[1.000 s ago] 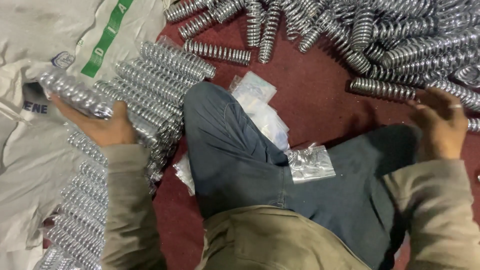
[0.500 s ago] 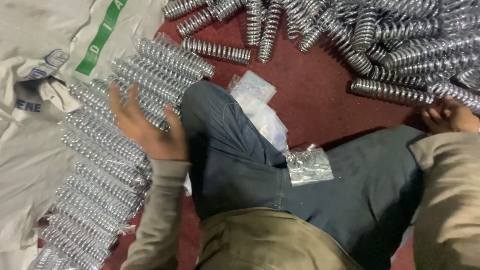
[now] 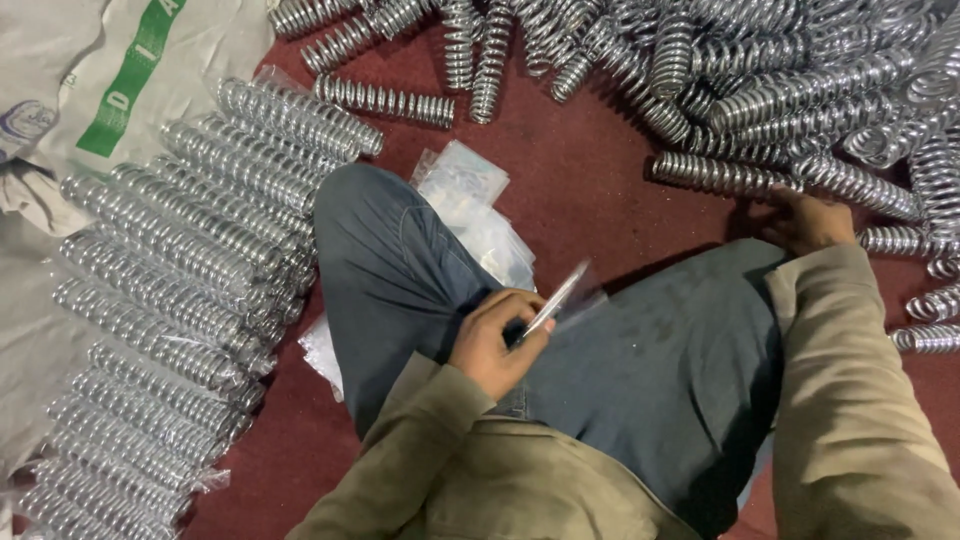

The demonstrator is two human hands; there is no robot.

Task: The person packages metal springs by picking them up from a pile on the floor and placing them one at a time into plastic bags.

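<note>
Left hand (image 3: 497,340): over the lap, fingers curled, pinching 1 clear bag (image 3: 556,297) by its lower end; bag seen edge-on, tilted up to the right.
Right hand (image 3: 810,222): on the floor past the right knee, fingers bent down onto a spring (image 3: 722,176); touching it, cannot tell if grasping or just resting.
Spring: lies flat, roughly left-right, at the near edge of the loose pile (image 3: 790,70).
Loose pile: many silver coil springs, jumbled, top right, running off the top and right edges.
Stray springs: a few lie apart from the pile, top centre (image 3: 385,99), and by the right sleeve (image 3: 925,338).
Wrapped stack (image 3: 170,270): springs in clear film, laid side by side in rows, left of the left leg, touching the trouser leg's edge.
Bag heap (image 3: 470,205): clear flat bags on the floor between the knees, partly under the left leg; more poke out below that leg (image 3: 322,352).
Legs: dark trousers (image 3: 640,370), person sits cross-legged on the floor.
Sleeves: olive jacket (image 3: 860,400), both arms.
Floor (image 3: 580,180): dark red mat.
Sack (image 3: 90,70): pale woven sacking with a green stripe, top left, under and beside the stack.
</note>
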